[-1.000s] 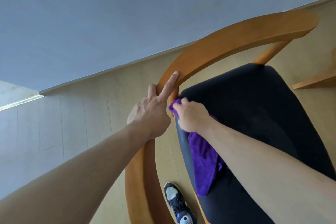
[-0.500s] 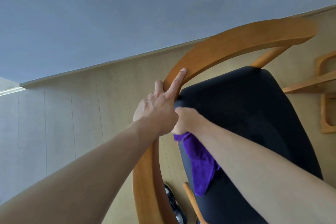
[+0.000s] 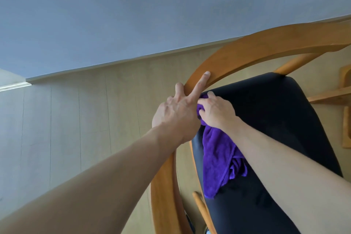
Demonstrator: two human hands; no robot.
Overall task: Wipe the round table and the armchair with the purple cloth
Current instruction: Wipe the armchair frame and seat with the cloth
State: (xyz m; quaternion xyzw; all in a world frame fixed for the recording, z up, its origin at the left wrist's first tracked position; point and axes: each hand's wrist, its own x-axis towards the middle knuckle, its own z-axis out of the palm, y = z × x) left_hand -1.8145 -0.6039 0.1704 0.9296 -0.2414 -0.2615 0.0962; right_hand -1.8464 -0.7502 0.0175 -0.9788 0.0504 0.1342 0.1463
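The armchair has a curved wooden rail [image 3: 247,51] and a black padded seat [image 3: 281,119]. My left hand [image 3: 178,112] grips the rail at its bend, index finger stretched along the wood. My right hand [image 3: 216,110] presses the bunched purple cloth [image 3: 218,156] against the seat's near-left corner, right beside the rail. The cloth's loose end hangs down over the seat's left edge. The round table is out of sight.
Pale wood floor [image 3: 95,119] stretches to the left, meeting a blue-grey wall [image 3: 152,5] at a skirting line. Wooden furniture parts [image 3: 338,97] show at the right edge. A chair leg [image 3: 201,209] sits below the seat.
The view has shifted and the chair sits lower right. My right hand slid the cloth down under my left hand, then back up to the seat corner. The left hand kept its grip.
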